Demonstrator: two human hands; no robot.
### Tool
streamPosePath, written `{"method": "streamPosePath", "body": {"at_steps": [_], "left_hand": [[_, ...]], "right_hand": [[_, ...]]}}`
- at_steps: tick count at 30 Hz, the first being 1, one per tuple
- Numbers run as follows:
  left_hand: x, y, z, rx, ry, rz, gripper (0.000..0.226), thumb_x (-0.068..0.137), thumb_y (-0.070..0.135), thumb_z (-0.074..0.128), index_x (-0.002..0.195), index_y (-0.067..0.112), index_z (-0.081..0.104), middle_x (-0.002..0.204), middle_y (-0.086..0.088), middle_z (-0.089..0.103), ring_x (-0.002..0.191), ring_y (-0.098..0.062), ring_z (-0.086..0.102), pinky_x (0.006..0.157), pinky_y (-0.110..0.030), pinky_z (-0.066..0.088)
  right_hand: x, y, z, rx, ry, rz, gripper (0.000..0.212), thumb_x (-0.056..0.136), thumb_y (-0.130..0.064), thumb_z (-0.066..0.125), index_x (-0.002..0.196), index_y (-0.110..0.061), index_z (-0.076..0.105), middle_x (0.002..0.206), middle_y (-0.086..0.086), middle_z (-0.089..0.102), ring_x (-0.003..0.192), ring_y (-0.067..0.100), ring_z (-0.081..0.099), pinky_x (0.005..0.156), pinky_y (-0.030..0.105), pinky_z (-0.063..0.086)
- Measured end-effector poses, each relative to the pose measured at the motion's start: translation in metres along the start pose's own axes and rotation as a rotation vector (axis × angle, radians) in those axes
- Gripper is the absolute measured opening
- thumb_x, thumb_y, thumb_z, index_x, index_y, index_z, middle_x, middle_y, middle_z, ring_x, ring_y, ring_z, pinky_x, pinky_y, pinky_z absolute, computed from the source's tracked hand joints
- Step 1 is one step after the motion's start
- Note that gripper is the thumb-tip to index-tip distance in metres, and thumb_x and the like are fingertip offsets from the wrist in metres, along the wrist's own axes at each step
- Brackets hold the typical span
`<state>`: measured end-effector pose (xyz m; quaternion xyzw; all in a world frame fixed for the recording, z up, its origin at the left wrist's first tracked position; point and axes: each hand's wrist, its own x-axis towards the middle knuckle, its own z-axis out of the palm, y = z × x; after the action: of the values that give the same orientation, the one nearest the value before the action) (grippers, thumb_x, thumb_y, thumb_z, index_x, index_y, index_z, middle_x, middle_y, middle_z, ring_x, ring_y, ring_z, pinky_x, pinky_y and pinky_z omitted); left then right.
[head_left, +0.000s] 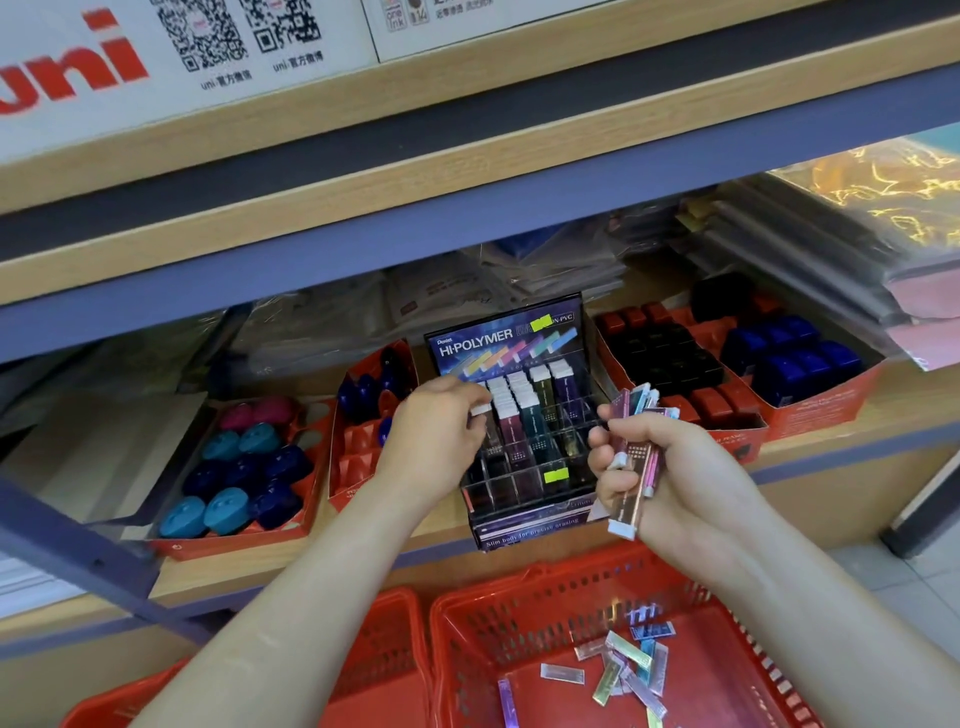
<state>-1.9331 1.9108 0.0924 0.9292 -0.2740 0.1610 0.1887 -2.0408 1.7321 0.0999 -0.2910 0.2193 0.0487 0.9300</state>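
Pinching an apparently upright eraser (480, 409), left fingers (464, 399) meet the display (524, 501); right fingers (607, 458) grip a near-vertical bundle (637, 462).

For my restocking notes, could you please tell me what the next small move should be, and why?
Probably seat the white-tipped slim eraser, pinched by the left hand, into the purple partitioned display box; empty slots show and the right hand grips a bundle of erasers.

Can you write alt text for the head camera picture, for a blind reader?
A person's left hand pinches a slim eraser at a Hi-Polymer display box on a shelf, while the right hand grips a bundle of erasers. Below, loose erasers lie in a red basket.
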Motion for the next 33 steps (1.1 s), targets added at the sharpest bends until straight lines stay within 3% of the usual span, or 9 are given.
{"method": "streamPosePath", "body": {"at_steps": [5, 8, 12, 16, 20, 23, 26, 29, 33], "left_hand": [[-0.003, -0.001, 0.006, 0.045, -0.008, -0.013, 0.028, 0.086, 0.014, 0.070, 0.114, 0.012, 0.069, 0.110, -0.004, 0.063, 0.107, -0.024, 0.057, 0.090, -0.032, 0.045], [-0.009, 0.009, -0.002, -0.044, 0.072, -0.101, 0.019, 0.087, 0.019, 0.069, 0.106, 0.017, 0.069, 0.101, 0.004, 0.060, 0.087, -0.011, 0.059, 0.078, -0.023, 0.048], [-0.043, 0.056, -0.024, -0.582, -0.008, -0.350, 0.008, 0.087, 0.025, 0.069, 0.080, 0.021, 0.066, 0.069, 0.002, 0.067, 0.061, -0.005, 0.060, 0.063, -0.025, 0.053], [-0.075, 0.094, -0.021, -1.066, -0.300, -0.526, 0.037, 0.074, 0.029, 0.076, 0.099, 0.009, 0.059, 0.074, -0.013, 0.072, 0.063, -0.019, 0.068, 0.061, -0.032, 0.057], [-0.083, 0.098, -0.015, -1.352, -0.187, -0.685, 0.033, 0.073, 0.013, 0.077, 0.101, 0.005, 0.061, 0.079, -0.014, 0.073, 0.071, -0.021, 0.069, 0.063, -0.028, 0.053], [-0.087, 0.092, -0.018, -1.330, -0.133, -0.686, 0.024, 0.078, 0.006, 0.074, 0.100, 0.007, 0.065, 0.080, -0.012, 0.073, 0.075, -0.020, 0.070, 0.067, -0.027, 0.054], [-0.088, 0.082, -0.025, -1.251, -0.048, -0.660, 0.021, 0.079, 0.005, 0.073, 0.099, 0.011, 0.068, 0.080, -0.012, 0.074, 0.075, -0.019, 0.071, 0.067, -0.023, 0.054], [-0.085, 0.070, -0.032, -1.197, 0.027, -0.628, 0.023, 0.078, 0.005, 0.073, 0.100, 0.011, 0.069, 0.081, -0.011, 0.074, 0.078, -0.021, 0.072, 0.069, -0.023, 0.055], [-0.079, 0.061, -0.040, -1.109, 0.015, -0.564, 0.026, 0.077, 0.004, 0.074, 0.100, 0.015, 0.072, 0.086, -0.008, 0.075, 0.081, -0.019, 0.073, 0.072, -0.024, 0.057]], "right_hand": [[-0.004, 0.001, 0.002, 0.017, -0.044, -0.020, 0.026, 0.086, 0.006, 0.045, 0.104, -0.007, 0.057, 0.078, 0.009, 0.055, 0.060, 0.012, 0.048, 0.043, 0.015, 0.035], [-0.005, 0.002, 0.004, 0.051, -0.065, -0.033, 0.032, 0.079, 0.007, 0.050, 0.107, -0.008, 0.057, 0.078, 0.008, 0.055, 0.058, 0.011, 0.049, 0.043, 0.015, 0.037], [-0.006, 0.001, 0.006, 0.123, -0.094, -0.053, 0.031, 0.081, 0.006, 0.049, 0.107, -0.008, 0.057, 0.077, 0.008, 0.056, 0.060, 0.011, 0.049, 0.044, 0.016, 0.039], [-0.007, 0.004, 0.010, 0.140, -0.128, -0.085, 0.039, 0.074, 0.005, 0.051, 0.110, -0.010, 0.054, 0.079, 0.008, 0.056, 0.062, 0.012, 0.050, 0.046, 0.017, 0.041], [-0.013, 0.005, 0.010, 0.084, -0.127, -0.114, 0.030, 0.085, 0.003, 0.046, 0.109, -0.011, 0.057, 0.077, 0.004, 0.057, 0.063, 0.014, 0.054, 0.058, 0.025, 0.045], [-0.017, -0.001, 0.006, -0.026, -0.067, -0.159, 0.019, 0.089, -0.003, 0.054, 0.104, -0.014, 0.059, 0.071, 0.002, 0.057, 0.064, 0.015, 0.058, 0.066, 0.029, 0.047], [-0.017, -0.008, 0.000, -0.352, 0.005, -0.178, 0.009, 0.089, -0.014, 0.067, 0.094, -0.015, 0.059, 0.069, 0.002, 0.054, 0.062, 0.014, 0.057, 0.057, 0.027, 0.047], [-0.020, -0.006, -0.001, -0.662, -0.021, -0.151, 0.022, 0.079, -0.025, 0.078, 0.090, -0.014, 0.062, 0.071, 0.001, 0.055, 0.059, 0.009, 0.049, 0.044, 0.020, 0.038], [-0.022, 0.001, 0.004, -0.769, -0.060, -0.144, 0.013, 0.085, -0.014, 0.073, 0.088, -0.012, 0.061, 0.069, 0.000, 0.057, 0.051, 0.007, 0.041, 0.038, 0.017, 0.023]]}}
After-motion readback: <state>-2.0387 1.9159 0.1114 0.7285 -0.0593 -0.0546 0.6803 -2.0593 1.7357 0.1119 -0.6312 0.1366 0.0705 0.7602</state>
